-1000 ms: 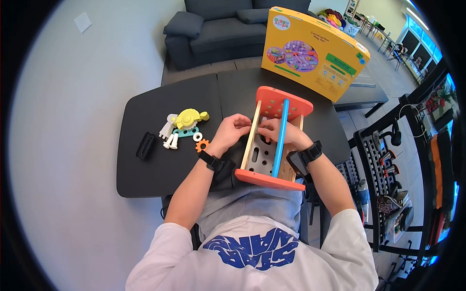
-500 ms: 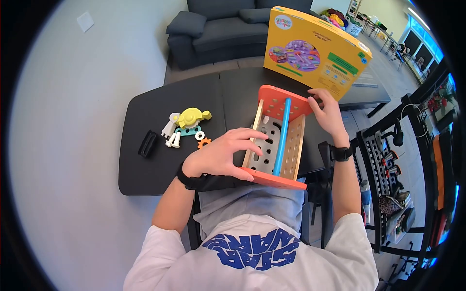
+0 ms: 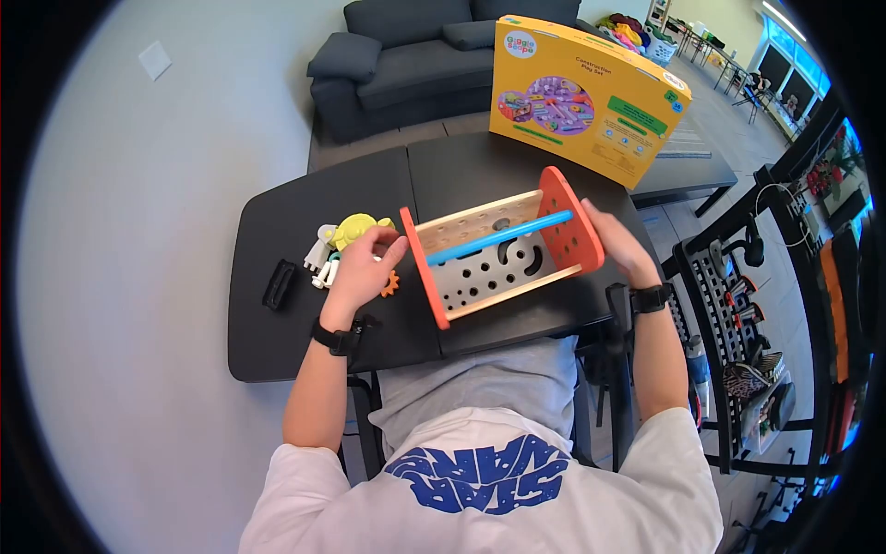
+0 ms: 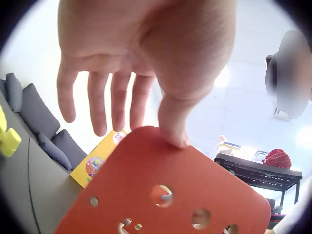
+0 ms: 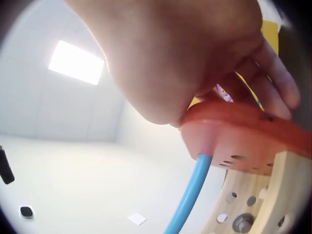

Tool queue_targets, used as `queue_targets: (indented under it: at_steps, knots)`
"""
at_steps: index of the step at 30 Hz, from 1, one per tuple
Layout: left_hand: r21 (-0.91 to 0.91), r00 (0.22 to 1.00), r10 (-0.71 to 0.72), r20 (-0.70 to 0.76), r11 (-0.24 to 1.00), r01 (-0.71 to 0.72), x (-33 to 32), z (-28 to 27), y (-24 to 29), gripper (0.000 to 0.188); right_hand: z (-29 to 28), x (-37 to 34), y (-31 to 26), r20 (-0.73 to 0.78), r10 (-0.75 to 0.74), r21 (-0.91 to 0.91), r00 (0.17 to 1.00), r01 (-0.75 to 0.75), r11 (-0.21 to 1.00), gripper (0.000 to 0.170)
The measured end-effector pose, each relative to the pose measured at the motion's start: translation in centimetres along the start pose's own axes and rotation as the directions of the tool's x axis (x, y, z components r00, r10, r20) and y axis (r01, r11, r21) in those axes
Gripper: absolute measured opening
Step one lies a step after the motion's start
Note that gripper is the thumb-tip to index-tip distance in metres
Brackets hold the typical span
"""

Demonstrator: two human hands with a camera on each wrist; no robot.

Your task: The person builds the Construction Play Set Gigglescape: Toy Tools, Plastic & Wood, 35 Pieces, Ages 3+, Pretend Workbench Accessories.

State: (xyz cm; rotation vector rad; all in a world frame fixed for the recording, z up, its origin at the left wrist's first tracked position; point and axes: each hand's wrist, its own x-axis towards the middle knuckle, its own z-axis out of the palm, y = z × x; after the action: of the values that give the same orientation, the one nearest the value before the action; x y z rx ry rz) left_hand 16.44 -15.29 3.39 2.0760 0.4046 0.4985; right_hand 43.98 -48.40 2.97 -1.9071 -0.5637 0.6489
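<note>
A toy toolbox (image 3: 480, 277) lies crosswise on the black table, with red end panels, pale wooden sides, a holed grey panel and a blue bar (image 3: 503, 237). My left hand (image 3: 365, 272) is at its left end; in the left wrist view the thumb touches the top edge of the red panel (image 4: 161, 165) while the other fingers stretch past it. Against the outside of the right red panel (image 3: 574, 222) rests my right hand (image 3: 620, 245), its fingers extended along it. A grey bolt head (image 5: 243, 223) shows in a wooden side in the right wrist view.
Left of the toolbox lie a yellow toy piece (image 3: 358, 229), white pieces (image 3: 320, 249), an orange gear (image 3: 391, 284) and a black object (image 3: 279, 283). A yellow Construction Play Set box (image 3: 591, 102) stands at the back. A black rack (image 3: 720, 323) is at the right.
The toolbox has turned from pointing away from me to lying crosswise. Both hands have left its inside, where they were a second ago, and are now at its two red ends.
</note>
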Motion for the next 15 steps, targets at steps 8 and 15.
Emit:
queue_targets:
  at_steps: [8, 15]
  knots:
    - [-0.205, 0.852, -0.427, 0.303, 0.844, 0.496, 0.3, 1.6, 1.3, 0.074, 2.9, -1.4, 1.0, 0.171, 0.035, 0.161, 0.985, -0.063, 0.985, 0.064]
    - [-0.43, 0.885, -0.372, 0.281, 0.776, 0.463, 0.3, 3.4, 0.3, 0.072, 4.6, -1.9, 0.6, 0.09, 0.003, 0.388, 0.996, -0.038, 0.921, 0.055]
